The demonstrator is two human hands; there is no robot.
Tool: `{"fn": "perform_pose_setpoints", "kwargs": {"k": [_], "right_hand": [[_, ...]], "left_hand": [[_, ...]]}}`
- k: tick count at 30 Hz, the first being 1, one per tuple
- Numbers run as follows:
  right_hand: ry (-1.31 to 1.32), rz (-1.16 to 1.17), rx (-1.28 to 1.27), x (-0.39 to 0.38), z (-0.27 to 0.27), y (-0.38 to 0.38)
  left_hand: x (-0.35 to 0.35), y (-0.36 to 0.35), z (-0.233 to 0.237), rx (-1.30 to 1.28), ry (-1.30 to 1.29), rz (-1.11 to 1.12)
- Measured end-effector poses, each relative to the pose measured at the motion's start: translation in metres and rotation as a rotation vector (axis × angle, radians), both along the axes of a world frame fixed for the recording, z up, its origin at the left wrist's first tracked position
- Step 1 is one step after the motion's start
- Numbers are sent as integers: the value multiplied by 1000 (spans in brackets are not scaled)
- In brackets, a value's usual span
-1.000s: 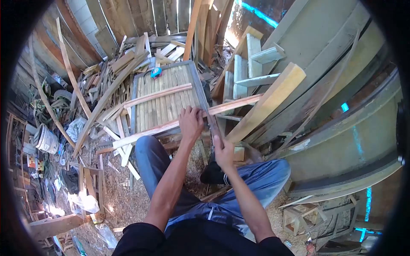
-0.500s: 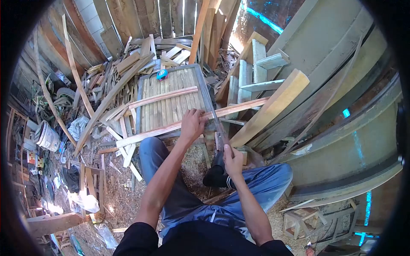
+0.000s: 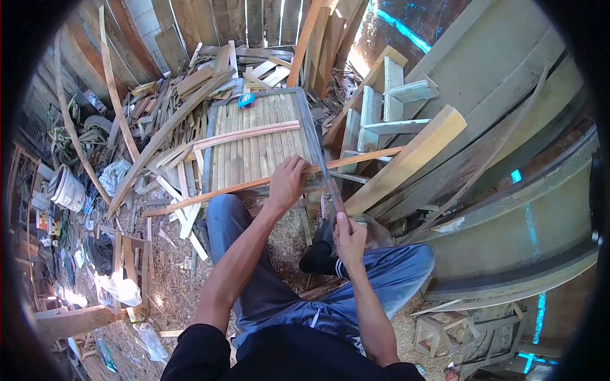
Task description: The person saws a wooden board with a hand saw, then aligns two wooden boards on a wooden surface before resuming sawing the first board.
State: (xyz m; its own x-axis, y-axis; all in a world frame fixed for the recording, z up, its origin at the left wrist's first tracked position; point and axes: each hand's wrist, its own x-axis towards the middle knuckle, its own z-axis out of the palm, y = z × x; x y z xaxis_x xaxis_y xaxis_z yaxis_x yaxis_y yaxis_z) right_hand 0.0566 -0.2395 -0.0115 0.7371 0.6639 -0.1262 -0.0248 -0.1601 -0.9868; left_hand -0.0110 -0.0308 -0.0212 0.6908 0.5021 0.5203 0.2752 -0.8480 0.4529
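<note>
My left hand (image 3: 287, 183) is closed over a long, narrow wooden strip (image 3: 238, 187), which lies slantwise across the near edge of a slatted wooden panel (image 3: 254, 149) with a dark frame. My right hand (image 3: 349, 238) is wrapped around the lower end of a long, narrow hand tool (image 3: 335, 198) that points up and away from me. Its upper part overlaps the panel's dark frame and the strip, just right of my left hand; its exact kind I cannot tell. A second, pinkish strip (image 3: 248, 134) lies farther back on the panel.
A blue tape measure (image 3: 246, 100) sits near the panel's far edge. Scrap wood (image 3: 184, 101) is heaped behind and left. On the right, a thick pale board (image 3: 406, 162) leans beside a whitish wooden frame (image 3: 394, 95). A white bucket (image 3: 68, 190) stands far left.
The strip under my left hand has been turned, so a narrower orange-brown side faces up instead of the wider pinkish one. The camera view has shifted slightly.
</note>
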Motion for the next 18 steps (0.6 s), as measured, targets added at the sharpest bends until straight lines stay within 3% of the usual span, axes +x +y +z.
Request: {"fn": "perform_pose_setpoints", "kwargs": {"k": [4,16,18], "right_hand": [[-10,-14,61,0,5,3],[-48,0,16,-3,2,1],[-94,6,34,-3,-3,1]], "left_hand": [[1,2,-9,63,7,30],[10,3,0,-133,-62,174],[10,5,3,-137,23,189]]}}
